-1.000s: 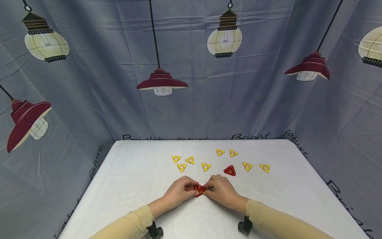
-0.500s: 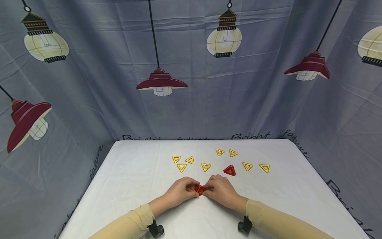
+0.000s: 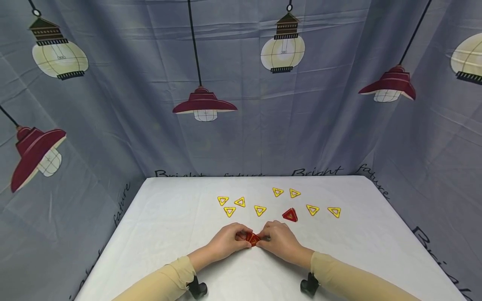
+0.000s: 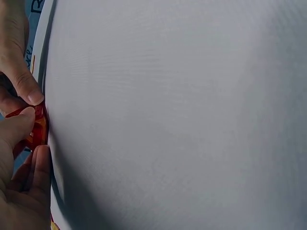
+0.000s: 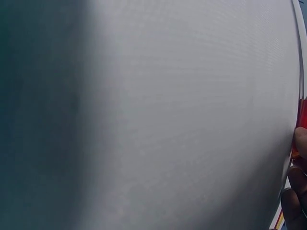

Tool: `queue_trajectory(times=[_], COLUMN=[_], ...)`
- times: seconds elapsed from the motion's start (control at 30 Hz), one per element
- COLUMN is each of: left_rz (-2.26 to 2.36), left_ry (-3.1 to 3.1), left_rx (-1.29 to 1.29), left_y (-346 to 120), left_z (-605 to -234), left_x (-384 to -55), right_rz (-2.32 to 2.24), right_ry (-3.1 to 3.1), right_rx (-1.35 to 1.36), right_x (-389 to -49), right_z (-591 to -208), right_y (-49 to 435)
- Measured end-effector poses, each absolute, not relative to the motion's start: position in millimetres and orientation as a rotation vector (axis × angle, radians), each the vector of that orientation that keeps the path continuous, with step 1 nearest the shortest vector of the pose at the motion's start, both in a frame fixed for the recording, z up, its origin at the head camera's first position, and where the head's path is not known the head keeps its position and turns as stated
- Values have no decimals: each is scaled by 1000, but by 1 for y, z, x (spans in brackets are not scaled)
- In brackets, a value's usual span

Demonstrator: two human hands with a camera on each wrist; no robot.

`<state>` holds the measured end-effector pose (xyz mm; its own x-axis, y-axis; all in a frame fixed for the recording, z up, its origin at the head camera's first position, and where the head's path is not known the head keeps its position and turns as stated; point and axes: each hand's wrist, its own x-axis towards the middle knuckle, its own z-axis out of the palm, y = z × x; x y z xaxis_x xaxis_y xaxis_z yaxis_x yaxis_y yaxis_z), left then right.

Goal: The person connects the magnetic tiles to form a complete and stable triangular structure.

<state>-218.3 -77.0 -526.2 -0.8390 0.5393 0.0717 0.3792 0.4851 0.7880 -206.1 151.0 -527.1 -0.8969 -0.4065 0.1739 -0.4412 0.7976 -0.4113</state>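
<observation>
The left hand (image 3: 228,240) and the right hand (image 3: 280,239) meet at the middle of the bench (image 3: 180,225), fingertips close together, both with thumb and fingers clamped on a red piece (image 3: 253,239) between them. White surface runs from the fingers a long way out to the left edge and the right edge of the bench; the far edge lies beyond the yellow triangles, and the near edge is out of the head view. White surface also shows between the forearms, on the near side of the fingers.

The red piece is partly covered by the fingers; it shows angled faces, but which way it points and where its long axis runs cannot be told. Just beyond the right fingers lies a second red piece (image 3: 290,215), triangular, one corner toward the far edge.

Eight yellow triangles (image 3: 260,215) lie beyond the fingers, well spread, the nearest straight ahead of the gap between the hands with a corner toward the person. Others point sideways. Beyond the far edge hangs a grey-blue curtain (image 3: 241,146) printed with lamps.
</observation>
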Motion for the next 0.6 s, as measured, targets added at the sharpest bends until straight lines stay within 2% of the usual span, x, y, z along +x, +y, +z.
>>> queue_trajectory(times=[0.6], left_rz=[1039], left_ry=[2789], left_rx=[780], left_y=[-81], left_z=[-528], left_x=[-216], right_rz=[674], right_ry=[-2958], right_rx=[626], right_x=[-207], right_z=[-528], right_y=[152])
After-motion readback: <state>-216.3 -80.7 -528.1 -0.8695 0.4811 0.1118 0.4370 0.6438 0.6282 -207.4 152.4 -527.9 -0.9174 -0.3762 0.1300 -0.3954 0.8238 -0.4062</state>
